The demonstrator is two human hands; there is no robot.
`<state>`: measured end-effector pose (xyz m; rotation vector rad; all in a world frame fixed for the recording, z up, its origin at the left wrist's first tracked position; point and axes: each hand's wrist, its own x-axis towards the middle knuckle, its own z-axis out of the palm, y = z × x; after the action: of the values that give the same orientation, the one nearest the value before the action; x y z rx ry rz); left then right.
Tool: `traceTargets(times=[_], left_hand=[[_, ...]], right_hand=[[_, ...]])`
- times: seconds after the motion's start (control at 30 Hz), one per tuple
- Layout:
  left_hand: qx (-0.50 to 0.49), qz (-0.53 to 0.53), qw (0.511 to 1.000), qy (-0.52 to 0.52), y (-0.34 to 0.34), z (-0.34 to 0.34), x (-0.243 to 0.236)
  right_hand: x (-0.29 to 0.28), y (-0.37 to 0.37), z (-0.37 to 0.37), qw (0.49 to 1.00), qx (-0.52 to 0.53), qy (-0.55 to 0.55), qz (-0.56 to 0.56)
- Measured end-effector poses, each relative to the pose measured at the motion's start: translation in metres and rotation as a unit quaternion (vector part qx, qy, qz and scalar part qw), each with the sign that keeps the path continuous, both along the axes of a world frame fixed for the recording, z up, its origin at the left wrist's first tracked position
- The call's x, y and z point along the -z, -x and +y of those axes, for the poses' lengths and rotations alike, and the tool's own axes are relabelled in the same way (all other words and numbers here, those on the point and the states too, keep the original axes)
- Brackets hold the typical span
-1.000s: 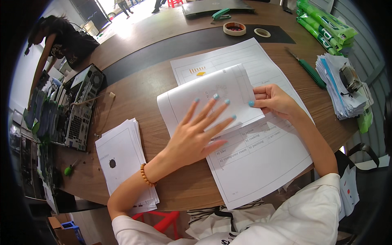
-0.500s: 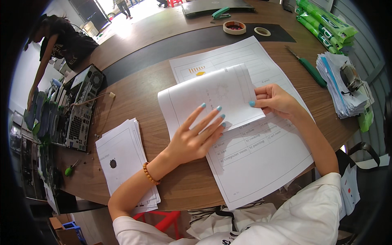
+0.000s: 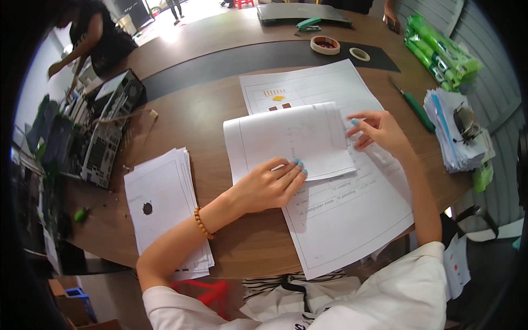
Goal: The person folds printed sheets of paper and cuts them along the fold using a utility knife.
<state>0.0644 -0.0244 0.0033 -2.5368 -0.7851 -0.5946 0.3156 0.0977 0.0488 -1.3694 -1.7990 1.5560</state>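
A white booklet-like folded sheet [image 3: 264, 137] lies on a large printed sheet [image 3: 352, 236] in front of me, its rounded fold toward the left. My left hand [image 3: 267, 187], with a beaded bracelet [image 3: 202, 223] on the wrist, rests on the folded sheet's lower edge, fingers extended and lying flat. Just past the fold's right end, my right hand [image 3: 381, 132] hovers with its fingers apart and curved, holding nothing. Under my left forearm is a stack of printed papers [image 3: 165, 187], partly covered by the arm.
An opened computer case [image 3: 113, 132] stands at left, a person [image 3: 91, 33] reaching beyond it. Tape rolls [image 3: 324, 45], a green stapler [image 3: 308, 23] and a laptop [image 3: 302, 14] sit at the back. At right are a green-handled tool [image 3: 418, 111], clipped papers [image 3: 448, 132] and green packs [image 3: 440, 52].
My right hand has let go of the folded sheet's right edge and moved slightly away. My left hand's fingers have drawn closer together, lower on the sheet. Another person's hand appears at the far right.
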Motion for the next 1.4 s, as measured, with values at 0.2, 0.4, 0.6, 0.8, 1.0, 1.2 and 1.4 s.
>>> traceTargets(times=[0.2,0.4,0.6,0.8,1.0,1.2,1.4], left_hand=[[-0.005,-0.007,1.000,0.004,0.000,0.001,0.005],[0.000,-0.030,0.999,0.019,0.004,-0.001,0.013],[0.002,-0.008,1.000,0.003,-0.002,0.001,0.005],[0.003,0.003,1.000,0.015,0.001,0.003,0.010],[0.004,-0.023,0.999,0.037,0.007,-0.002,0.012],[0.002,-0.028,0.999,0.033,0.003,0.000,0.011],[0.004,-0.003,1.000,0.012,0.000,0.000,0.005]], right_hand=[[-0.049,0.024,-0.028,0.822,0.042,-0.557,-0.110],[-0.114,0.068,-0.031,0.813,-0.163,-0.444,0.339],[-0.018,0.130,0.034,0.873,-0.137,-0.200,0.423],[0.039,0.148,0.055,0.951,-0.130,-0.058,0.274],[-0.018,0.136,0.061,0.889,-0.021,-0.147,0.434],[-0.085,0.081,0.053,0.754,-0.249,-0.253,0.553],[0.058,0.115,0.082,0.778,-0.177,-0.572,-0.193]])
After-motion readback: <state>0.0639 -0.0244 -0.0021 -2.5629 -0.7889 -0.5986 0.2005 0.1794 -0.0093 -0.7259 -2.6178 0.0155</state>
